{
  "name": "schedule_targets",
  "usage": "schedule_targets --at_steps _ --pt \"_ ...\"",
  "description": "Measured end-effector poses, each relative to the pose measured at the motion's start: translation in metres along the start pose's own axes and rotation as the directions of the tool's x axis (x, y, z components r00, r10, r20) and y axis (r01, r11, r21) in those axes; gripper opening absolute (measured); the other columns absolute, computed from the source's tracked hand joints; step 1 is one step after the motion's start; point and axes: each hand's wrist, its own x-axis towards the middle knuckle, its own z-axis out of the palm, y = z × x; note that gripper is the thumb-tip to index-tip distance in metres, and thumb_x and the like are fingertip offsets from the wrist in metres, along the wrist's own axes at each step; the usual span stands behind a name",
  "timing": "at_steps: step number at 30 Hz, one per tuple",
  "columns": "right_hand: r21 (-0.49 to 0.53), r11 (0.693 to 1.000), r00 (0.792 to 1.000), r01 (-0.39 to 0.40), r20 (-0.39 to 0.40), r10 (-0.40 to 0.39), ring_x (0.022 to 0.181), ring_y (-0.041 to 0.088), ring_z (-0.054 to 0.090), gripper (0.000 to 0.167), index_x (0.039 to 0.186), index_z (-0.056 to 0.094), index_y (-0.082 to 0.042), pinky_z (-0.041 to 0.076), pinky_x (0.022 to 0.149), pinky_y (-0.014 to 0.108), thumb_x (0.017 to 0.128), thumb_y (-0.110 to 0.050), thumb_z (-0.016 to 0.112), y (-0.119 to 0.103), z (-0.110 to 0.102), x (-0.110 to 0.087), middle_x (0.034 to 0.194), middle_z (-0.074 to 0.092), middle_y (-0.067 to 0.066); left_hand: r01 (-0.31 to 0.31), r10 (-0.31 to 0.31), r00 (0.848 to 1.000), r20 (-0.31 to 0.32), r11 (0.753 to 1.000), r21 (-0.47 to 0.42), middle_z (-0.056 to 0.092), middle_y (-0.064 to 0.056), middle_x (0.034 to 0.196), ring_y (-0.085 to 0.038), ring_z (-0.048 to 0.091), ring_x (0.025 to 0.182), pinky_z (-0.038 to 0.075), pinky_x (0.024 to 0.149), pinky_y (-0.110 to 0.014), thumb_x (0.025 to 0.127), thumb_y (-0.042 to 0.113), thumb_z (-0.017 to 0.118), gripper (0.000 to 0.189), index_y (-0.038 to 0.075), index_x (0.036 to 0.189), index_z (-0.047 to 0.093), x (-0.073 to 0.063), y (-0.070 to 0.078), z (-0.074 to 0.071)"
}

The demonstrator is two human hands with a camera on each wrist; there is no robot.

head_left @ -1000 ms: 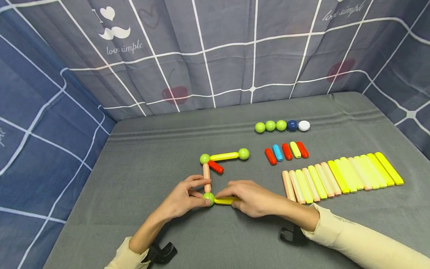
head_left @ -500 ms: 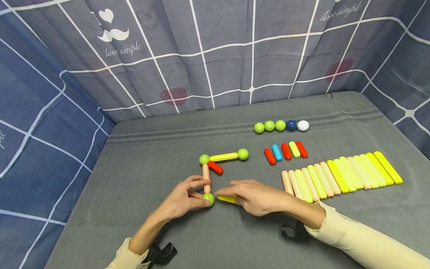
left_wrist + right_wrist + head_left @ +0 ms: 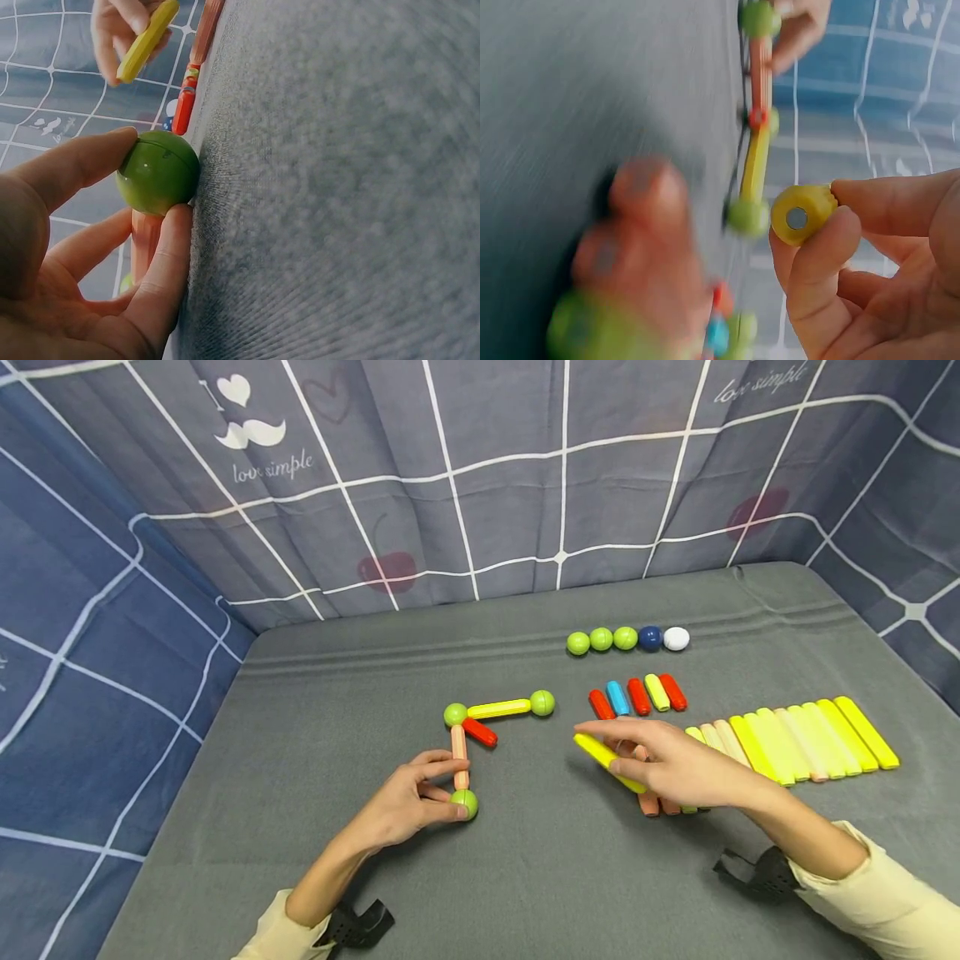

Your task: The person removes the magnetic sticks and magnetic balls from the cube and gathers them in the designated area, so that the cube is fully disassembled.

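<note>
My left hand (image 3: pixel 412 802) pinches a green ball (image 3: pixel 157 172) at the near end of a salmon-pink rod (image 3: pixel 460 756). That rod leads up to a second green ball (image 3: pixel 455 715), from which a short red rod (image 3: pixel 481 732) and a long yellow rod (image 3: pixel 499 709) branch out. A third green ball (image 3: pixel 542 702) caps the yellow rod's far end. My right hand (image 3: pixel 675 764) holds another yellow rod (image 3: pixel 600 756) between thumb and fingers, raised over the left end of the long-rod row. A grey metal disc shows in this rod's end (image 3: pixel 797 217) in the right wrist view.
Long yellow and pink rods (image 3: pixel 795 743) lie side by side at right, partly hidden by my right hand. Behind them is a row of short coloured rods (image 3: pixel 639 696). Farther back sit several balls, green, a blue one (image 3: pixel 650 638) and a white one (image 3: pixel 677 638). A curtain backs the grey cloth.
My right hand has drawn the yellow rod away from the left-hand green ball and carried it right and up, to the long-rod row. My left hand has stayed in place.
</note>
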Motion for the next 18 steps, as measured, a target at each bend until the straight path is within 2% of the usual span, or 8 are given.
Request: schedule_targets --at_steps 2,5,8,10,13,14,16,18 --pt "-0.036 0.999 0.998 0.01 -0.064 -0.012 0.064 0.018 0.062 0.048 0.145 0.049 -0.013 0.05 0.055 0.029 0.099 -0.002 0.056 0.011 -0.013 -0.012 0.078 0.059 0.004 0.004 -0.004 1.0 -0.001 1.0 -0.001 0.047 -0.009 0.14 -0.024 0.064 0.092 0.055 0.076 -0.03 0.08 0.014 0.083 0.06 0.005 0.135 0.06 0.0 0.0 0.0" --pt "-0.258 0.966 0.973 0.009 -0.221 -0.068 0.08 0.007 0.056 0.048 0.14 0.054 -0.007 0.045 0.066 0.024 0.093 0.002 0.063 0.031 -0.037 -0.033 0.093 0.062 -0.002 0.013 -0.013 1.0 -0.003 1.0 -0.007 0.047 -0.009 0.14 -0.023 0.064 0.091 0.055 0.074 -0.03 0.08 0.014 0.084 0.059 0.006 0.134 0.062 0.0 0.0 0.0" --pt "-0.296 0.945 0.946 -0.141 -0.322 0.041 0.076 0.007 0.055 0.049 0.141 0.051 -0.002 0.047 0.057 0.026 0.093 0.002 0.062 0.051 -0.065 -0.058 0.103 0.06 0.007 0.019 -0.019 1.0 -0.005 1.0 -0.02 0.046 -0.008 0.14 -0.023 0.066 0.09 0.055 0.072 -0.029 0.079 0.012 0.084 0.057 0.007 0.132 0.063 0.0 -0.001 0.0" --pt "-0.284 0.923 0.918 -0.261 -0.369 0.146 0.074 0.007 0.057 0.049 0.142 0.047 0.001 0.047 0.053 0.027 0.095 0.001 0.06 0.065 -0.084 -0.074 0.107 0.06 0.015 0.021 -0.021 1.0 -0.006 1.0 -0.022 0.046 -0.008 0.14 -0.023 0.066 0.09 0.055 0.071 -0.029 0.079 0.011 0.084 0.056 0.007 0.131 0.063 0.0 -0.001 0.0" --pt "-0.249 0.868 0.853 -0.429 -0.427 0.3 0.068 0.016 0.053 0.053 0.147 0.038 0.004 0.047 0.048 0.03 0.097 0.001 0.054 0.085 -0.107 -0.096 0.106 0.054 0.024 0.021 -0.021 1.0 -0.004 1.0 -0.021 0.045 -0.009 0.14 -0.023 0.066 0.089 0.055 0.071 -0.029 0.079 0.011 0.084 0.055 0.007 0.13 0.063 0.0 -0.001 -0.001" --pt "-0.275 0.842 0.83 -0.464 -0.466 0.305 0.067 0.016 0.052 0.057 0.15 0.036 -0.001 0.047 0.049 0.03 0.096 0.002 0.054 0.094 -0.113 -0.102 0.102 0.054 0.024 0.022 -0.022 1.0 -0.003 1.0 -0.019 0.045 -0.009 0.141 -0.023 0.066 0.089 0.055 0.071 -0.029 0.079 0.012 0.084 0.055 0.007 0.13 0.063 0.0 -0.001 -0.002" --pt "-0.277 0.81 0.794 -0.517 -0.507 0.334 0.064 0.02 0.049 0.061 0.151 0.031 0.003 0.046 0.045 0.032 0.095 0.007 0.052 0.108 -0.124 -0.114 0.097 0.05 0.027 0.023 -0.023 1.0 -0.002 1.0 -0.021 0.045 -0.01 0.14 -0.023 0.066 0.088 0.055 0.071 -0.029 0.079 0.012 0.084 0.055 0.007 0.13 0.063 0.0 -0.001 -0.002" --pt "-0.288 0.792 0.776 -0.539 -0.535 0.334 0.058 0.021 0.046 0.062 0.15 0.028 0.006 0.044 0.044 0.032 0.093 0.01 0.051 0.122 -0.132 -0.125 0.088 0.048 0.023 0.025 -0.025 1.0 -0.001 0.999 -0.025 0.045 -0.01 0.14 -0.023 0.066 0.088 0.055 0.071 -0.03 0.079 0.012 0.084 0.055 0.006 0.13 0.063 -0.001 -0.001 -0.003"
